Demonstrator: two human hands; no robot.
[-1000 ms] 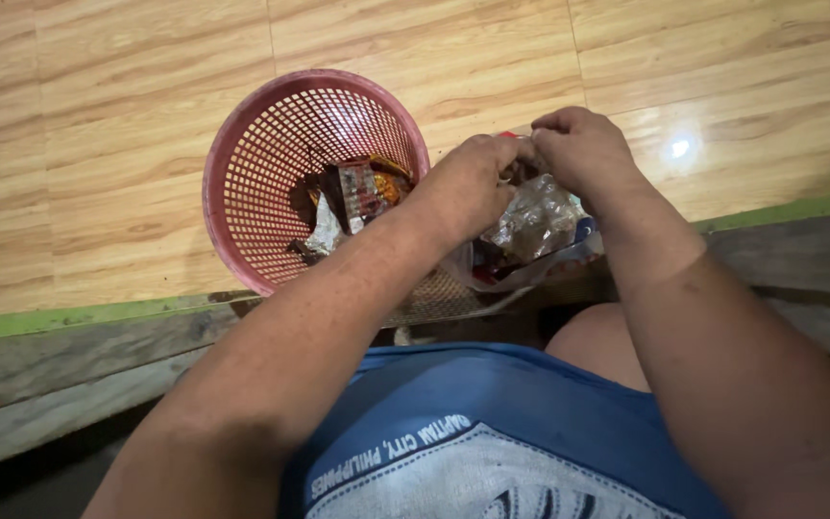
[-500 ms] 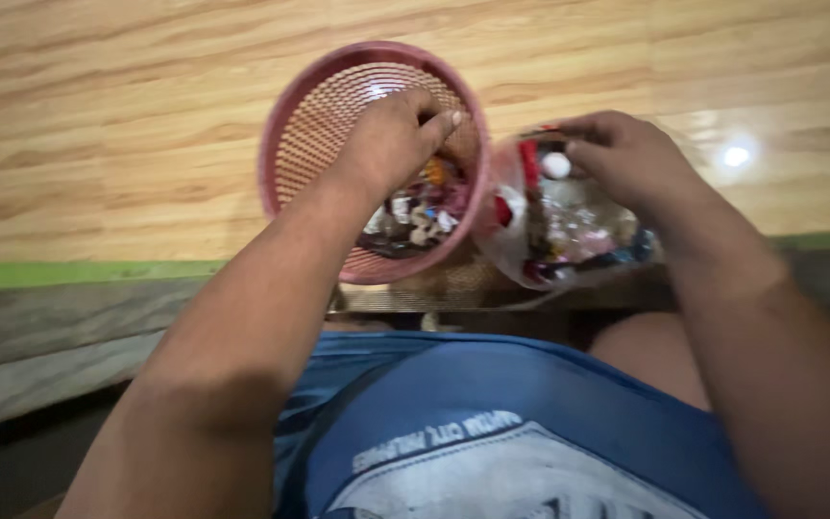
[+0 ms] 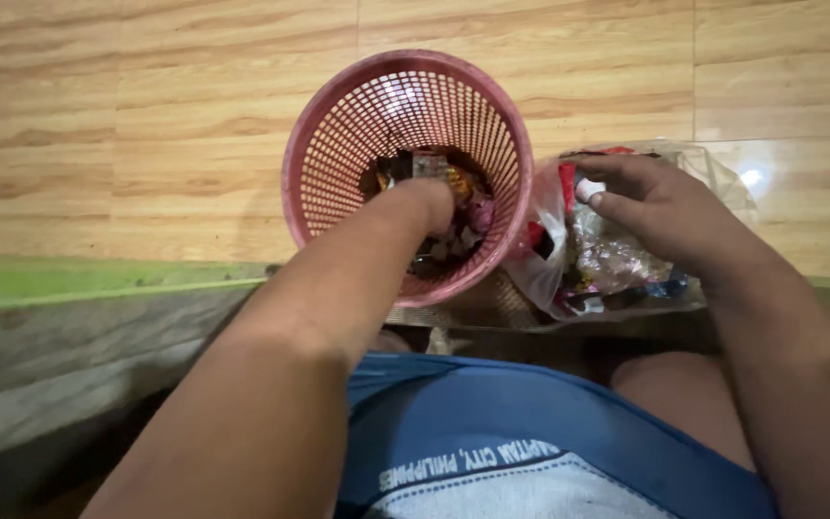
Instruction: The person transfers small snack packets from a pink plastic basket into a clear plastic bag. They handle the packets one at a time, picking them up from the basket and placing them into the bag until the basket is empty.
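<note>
My left hand (image 3: 425, 204) reaches down inside a pink mesh basket (image 3: 329, 144) standing on the wood-patterned floor (image 3: 146, 115); its fingers sink among crumpled wrappers (image 3: 463, 192), and I cannot tell whether that grip is clenched. Just right of the basket, my right hand (image 3: 646, 207) pinches the rim of a clear plastic bag (image 3: 607, 264) stuffed with more wrappers.

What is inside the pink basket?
Inside the pink basket lies a heap of crumpled wrappers, dark, silvery and orange. The left hand reaches down into them, so its fingers and whatever lies under them are hidden.
</note>
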